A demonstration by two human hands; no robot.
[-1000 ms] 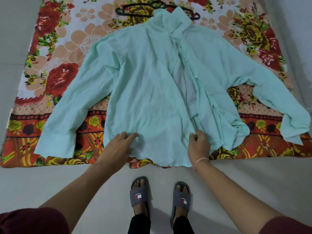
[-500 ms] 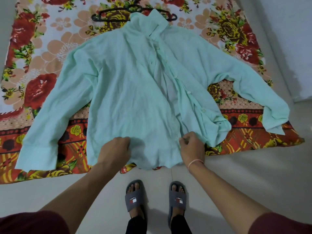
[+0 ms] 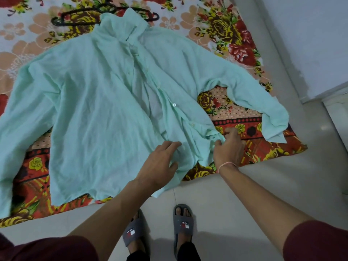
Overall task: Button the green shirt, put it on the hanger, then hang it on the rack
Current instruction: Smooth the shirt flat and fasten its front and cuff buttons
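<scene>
- Both hands have slid right along the hem — the left hand [image 3: 160, 164] now lies flat, fingers spread on the front panel.
- Over at the bunched right panel, the right hand [image 3: 229, 149] touches fabric, fingers loose and unclenched.
- Unbuttoned, the green shirt [image 3: 94, 110] lies on the floral mat [image 3: 226, 34], collar over the black hanger [image 3: 75, 17].

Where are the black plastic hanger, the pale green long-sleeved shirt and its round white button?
Black plastic hanger [image 3: 56, 21]: head view, left end.
Pale green shirt [image 3: 90, 110]: head view, wide front panel.
White button [image 3: 174, 104]: head view, centre.
</scene>
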